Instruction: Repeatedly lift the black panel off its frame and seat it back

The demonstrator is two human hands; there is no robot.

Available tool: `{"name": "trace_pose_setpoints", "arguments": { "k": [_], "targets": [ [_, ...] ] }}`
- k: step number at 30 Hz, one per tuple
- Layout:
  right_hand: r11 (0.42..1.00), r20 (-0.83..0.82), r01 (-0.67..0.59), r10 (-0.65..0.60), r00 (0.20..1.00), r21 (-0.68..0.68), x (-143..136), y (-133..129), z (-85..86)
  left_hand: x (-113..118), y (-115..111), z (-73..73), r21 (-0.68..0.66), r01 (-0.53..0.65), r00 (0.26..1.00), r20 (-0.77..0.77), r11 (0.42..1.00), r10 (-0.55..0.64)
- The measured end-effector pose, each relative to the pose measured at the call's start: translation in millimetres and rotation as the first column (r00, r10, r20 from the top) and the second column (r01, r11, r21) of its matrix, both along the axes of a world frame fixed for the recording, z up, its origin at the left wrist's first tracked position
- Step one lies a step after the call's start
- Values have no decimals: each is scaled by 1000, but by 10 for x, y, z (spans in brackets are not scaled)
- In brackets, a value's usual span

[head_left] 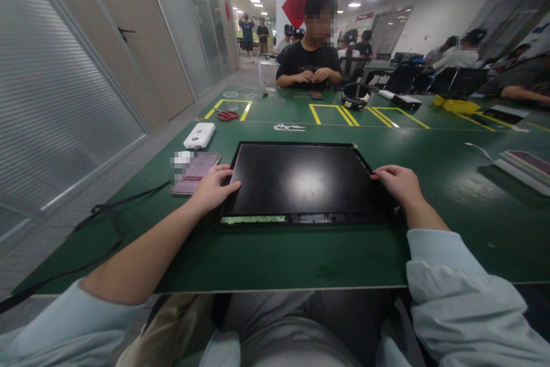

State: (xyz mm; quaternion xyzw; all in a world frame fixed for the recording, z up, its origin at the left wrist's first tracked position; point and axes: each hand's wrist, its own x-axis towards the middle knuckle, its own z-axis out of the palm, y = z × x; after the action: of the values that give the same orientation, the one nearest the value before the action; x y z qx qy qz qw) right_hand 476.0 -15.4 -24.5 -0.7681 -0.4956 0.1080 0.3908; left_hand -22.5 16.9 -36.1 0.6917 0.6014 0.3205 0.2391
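A black display panel (279, 178) lies in front of me, with a green circuit strip (253, 219) along the left part of its near edge. My left hand (212, 186) holds the panel's left edge, thumb on the top side and fingers along the outer side. At the opposite edge my right hand (399, 184) pinches the frame between thumb and fingers. A small light piece (354, 146) sits at the far right corner. Just beyond my left hand lies a pinkish phone (201, 164). What is under the panel is hidden.
The green table (301, 258) carries a white power bank (199, 135), red-handled scissors (227, 115) and small white pieces (289, 126). A black cable (114, 212) runs off the left side. Across the table sits a person (311, 63) near a black headset (356, 95).
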Motion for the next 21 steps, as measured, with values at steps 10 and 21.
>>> {"name": "trace_pose_setpoints", "arguments": {
  "k": [10, 21],
  "targets": [
    [999, 31, 21, -20, 999, -33, -4, 2, 18, 11, 0, 38, 27, 22, 989, -148, 999, -17],
    [1000, -7, 17, -17, 1000, -6, -32, -10, 26, -7, 12, 1, 44, 28, 984, -180, 999, -20]
  ]
}}
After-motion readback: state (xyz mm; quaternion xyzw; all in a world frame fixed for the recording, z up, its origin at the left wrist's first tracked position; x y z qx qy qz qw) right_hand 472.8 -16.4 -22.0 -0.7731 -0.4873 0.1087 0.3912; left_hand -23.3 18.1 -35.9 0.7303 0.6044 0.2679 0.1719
